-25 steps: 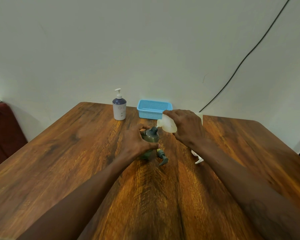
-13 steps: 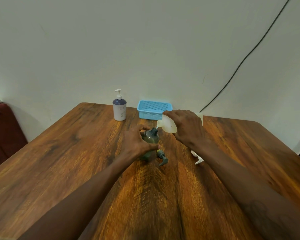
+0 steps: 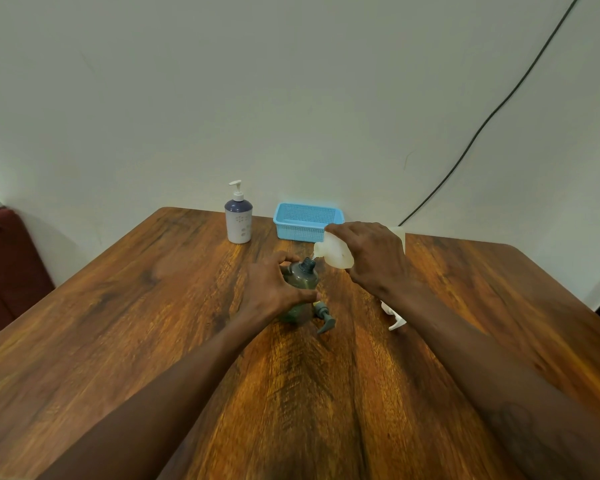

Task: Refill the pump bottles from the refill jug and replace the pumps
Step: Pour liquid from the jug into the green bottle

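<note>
A dark green bottle (image 3: 303, 277) stands upright mid-table with its neck uncovered, and my left hand (image 3: 274, 289) grips its body from the left. My right hand (image 3: 371, 258) holds a translucent white refill jug (image 3: 333, 252) tipped to the left, its spout right at the green bottle's neck. A grey-green pump (image 3: 324, 318) lies on the table just in front of that bottle. A white pump (image 3: 394, 318) lies to the right, partly hidden under my right forearm. A white and blue pump bottle (image 3: 238, 218) with its pump on stands at the back.
A light blue perforated basket (image 3: 307, 221) sits at the back of the wooden table (image 3: 118, 306), against the wall. A black cable (image 3: 482, 123) runs down the wall at the right. A dark red seat (image 3: 4, 265) is beyond the table's left edge.
</note>
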The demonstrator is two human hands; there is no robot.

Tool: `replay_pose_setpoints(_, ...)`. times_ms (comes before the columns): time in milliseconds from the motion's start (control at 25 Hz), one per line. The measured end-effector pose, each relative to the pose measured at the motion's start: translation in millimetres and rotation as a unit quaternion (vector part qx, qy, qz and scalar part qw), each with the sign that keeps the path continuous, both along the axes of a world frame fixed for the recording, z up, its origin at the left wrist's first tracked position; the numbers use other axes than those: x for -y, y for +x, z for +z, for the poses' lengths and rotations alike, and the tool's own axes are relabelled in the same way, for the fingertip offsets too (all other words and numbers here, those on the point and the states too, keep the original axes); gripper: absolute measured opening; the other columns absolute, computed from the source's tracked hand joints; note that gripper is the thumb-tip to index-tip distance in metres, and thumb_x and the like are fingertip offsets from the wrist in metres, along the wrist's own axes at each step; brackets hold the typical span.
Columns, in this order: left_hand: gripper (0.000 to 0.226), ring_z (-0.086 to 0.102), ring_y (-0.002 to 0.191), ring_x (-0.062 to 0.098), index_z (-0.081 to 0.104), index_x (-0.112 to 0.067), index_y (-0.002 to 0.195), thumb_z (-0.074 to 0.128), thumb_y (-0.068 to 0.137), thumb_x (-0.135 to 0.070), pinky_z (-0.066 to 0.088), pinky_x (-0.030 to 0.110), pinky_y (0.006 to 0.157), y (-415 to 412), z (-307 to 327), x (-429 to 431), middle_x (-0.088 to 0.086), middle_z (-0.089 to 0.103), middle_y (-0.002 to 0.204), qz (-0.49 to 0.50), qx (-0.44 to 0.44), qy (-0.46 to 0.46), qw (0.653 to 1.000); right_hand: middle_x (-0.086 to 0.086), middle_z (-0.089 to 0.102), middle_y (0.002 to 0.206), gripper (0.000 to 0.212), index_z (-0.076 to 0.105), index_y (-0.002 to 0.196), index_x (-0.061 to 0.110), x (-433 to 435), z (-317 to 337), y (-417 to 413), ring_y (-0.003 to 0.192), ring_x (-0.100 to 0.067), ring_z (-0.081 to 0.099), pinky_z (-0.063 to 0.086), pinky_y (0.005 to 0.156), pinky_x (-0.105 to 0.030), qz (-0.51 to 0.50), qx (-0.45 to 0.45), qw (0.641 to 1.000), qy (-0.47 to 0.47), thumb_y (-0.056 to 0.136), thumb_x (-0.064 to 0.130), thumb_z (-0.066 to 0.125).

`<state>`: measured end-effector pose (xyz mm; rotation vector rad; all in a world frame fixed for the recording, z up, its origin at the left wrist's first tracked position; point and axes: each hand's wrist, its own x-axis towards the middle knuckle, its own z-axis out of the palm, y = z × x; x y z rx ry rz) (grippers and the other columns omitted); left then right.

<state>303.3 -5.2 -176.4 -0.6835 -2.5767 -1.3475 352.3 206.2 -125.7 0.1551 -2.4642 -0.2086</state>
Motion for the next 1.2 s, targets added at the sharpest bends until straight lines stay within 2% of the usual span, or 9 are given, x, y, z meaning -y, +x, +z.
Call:
replay_pose_setpoints(440, 0.081, 0.059, 0.096, 0.003, 0.066, -0.029, 0.125, 0.097, 0.055, -0.052, 0.036, 0.006, 0.064, -3.0, -4.6, 0.2, -0.005, 0.069, 0.118, 0.001, 0.000, 0.002, 1.000, -0.008, 0.069, 0.128, 0.082, 0.055, 0.140, 0.024, -0.3, -1.6, -1.5, 0.110, -0.032, 0.067, 0.056, 0.088, -0.045, -0.001, 0.012, 1.000, 0.006, 0.066, 0.014, 0.090)
replay_pose_setpoints(680, 0.082, 0.060, 0.097, 0.004, 0.065, -0.029, 0.127, 0.096, 0.054, -0.052, 0.036, 0.008, 0.065, -5.5, -6.3, -0.7, -0.004, 0.070, 0.117, 0.000, 0.004, -0.002, 1.000, -0.009, 0.070, 0.127, 0.082, 0.058, 0.139, 0.022, 0.4, 0.3, 0.9, 0.110, -0.034, 0.067, 0.057, 0.088, -0.046, -0.001, 0.010, 1.000, 0.004, 0.064, 0.010, 0.090)
replay_pose_setpoints(880, 0.080, 0.058, 0.093, 0.001, 0.065, -0.030, 0.126, 0.096, 0.056, -0.051, 0.035, 0.008, 0.065, -4.3, -5.7, -1.0, -0.014, 0.060, 0.106, -0.004, 0.003, -0.007, 1.000, -0.009, 0.069, 0.129, 0.082, 0.057, 0.139, 0.023, -0.6, 2.6, 1.7, 0.112, -0.034, 0.067, 0.057, 0.089, -0.046, -0.004, 0.016, 1.000, 0.007, 0.065, 0.010, 0.089)
replay_pose_setpoints(1200, 0.081, 0.062, 0.097, 0.006, 0.065, -0.030, 0.124, 0.097, 0.053, -0.052, 0.040, 0.010, 0.066, -6.5, -8.3, -0.9, -0.008, 0.066, 0.111, 0.000, -0.002, -0.002, 1.000, -0.009, 0.069, 0.129, 0.082, 0.056, 0.140, 0.022, 0.0, 3.4, 2.0, 0.112, -0.034, 0.066, 0.056, 0.087, -0.045, -0.003, 0.016, 1.000, 0.014, 0.066, 0.010, 0.089)
